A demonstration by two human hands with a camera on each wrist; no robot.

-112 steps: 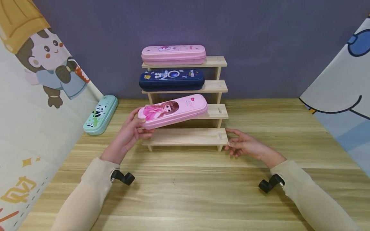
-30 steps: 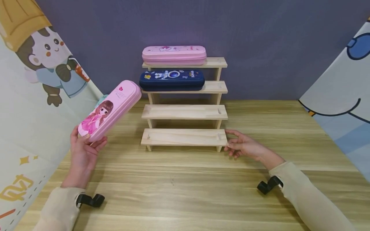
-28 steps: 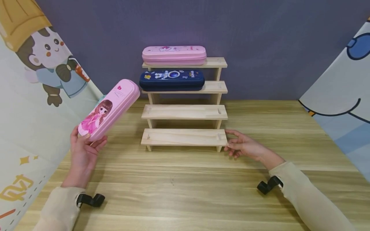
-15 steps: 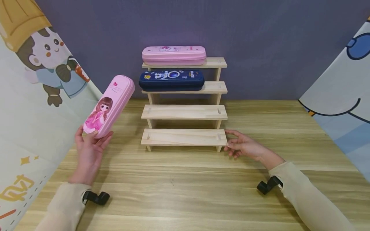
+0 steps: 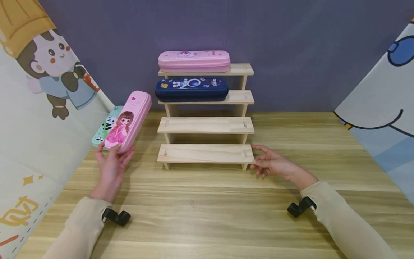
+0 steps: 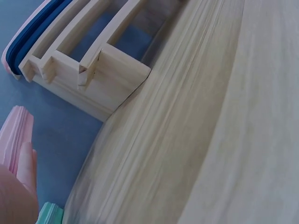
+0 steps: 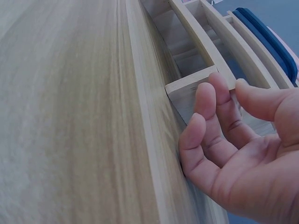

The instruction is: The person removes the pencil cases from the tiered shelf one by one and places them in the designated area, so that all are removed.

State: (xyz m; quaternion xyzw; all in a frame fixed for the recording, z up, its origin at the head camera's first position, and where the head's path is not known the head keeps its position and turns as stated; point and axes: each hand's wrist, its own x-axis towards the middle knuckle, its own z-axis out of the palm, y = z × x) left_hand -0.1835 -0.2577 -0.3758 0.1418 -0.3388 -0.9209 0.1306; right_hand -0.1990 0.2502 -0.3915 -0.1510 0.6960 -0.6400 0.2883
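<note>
Care is advised in lowering the pink pencil case [image 5: 128, 120] flat, clear of the teal case [image 5: 105, 127] left of the wooden rack [image 5: 205, 154]. Its near end is gripped by the left hand [image 5: 112, 166]. The rack's lowest right corner is touched by the relaxed right hand [image 5: 275, 163].

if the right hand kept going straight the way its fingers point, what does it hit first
Most likely nothing new: the right hand points left, its fingers already at the right end of the wooden rack's bottom shelf.
</note>
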